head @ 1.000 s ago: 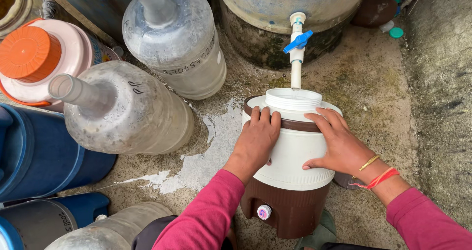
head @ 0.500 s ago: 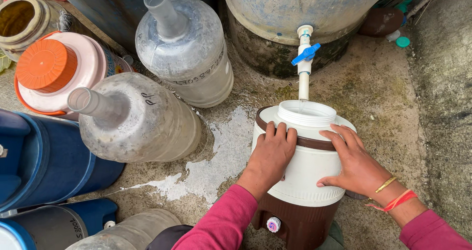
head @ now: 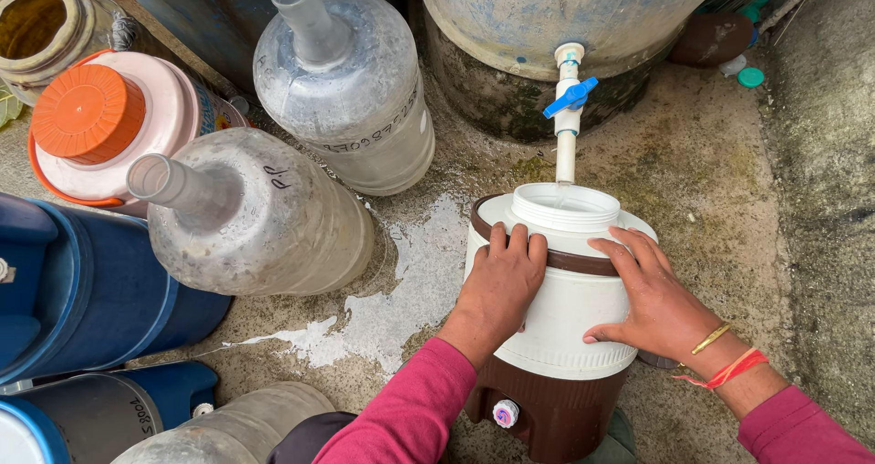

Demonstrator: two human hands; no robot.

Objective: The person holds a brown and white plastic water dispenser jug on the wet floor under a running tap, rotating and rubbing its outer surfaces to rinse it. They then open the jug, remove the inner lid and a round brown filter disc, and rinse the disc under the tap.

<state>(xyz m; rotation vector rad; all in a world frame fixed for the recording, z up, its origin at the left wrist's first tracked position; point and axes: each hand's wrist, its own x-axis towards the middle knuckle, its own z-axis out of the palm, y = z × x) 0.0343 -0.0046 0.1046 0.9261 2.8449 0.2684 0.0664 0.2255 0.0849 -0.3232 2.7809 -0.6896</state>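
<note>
Both hands are on the cooler (head: 556,336), a white drum with a brown base and brown band, standing on the wet concrete floor (head: 693,181) at about 5 o'clock in the view. The left hand (head: 499,282) lies flat against its near side at 9 o'clock on the drum, fingers spread up onto the brown rim, pressing rather than clenching. The right hand (head: 652,295) does the same at 3 o'clock, palm on the white wall, fingers open and reaching to the rim. The cooler's wide round mouth (head: 565,207) is uncovered, sitting right under the white pipe with a blue tap (head: 570,99) that drops from the big grey tank (head: 556,26) at 12 o'clock. A small spigot (head: 505,414) shows low on the brown base. At 9 o'clock from the cooler a clear water jug (head: 264,218) leans over, and another one (head: 351,90) stands at 11 o'clock. Further left sits a pink cooler with an orange lid (head: 87,113), and blue drums (head: 82,291) crowd the 8 o'clock corner. A pale puddle (head: 401,291) spreads between the jug and the cooler
</note>
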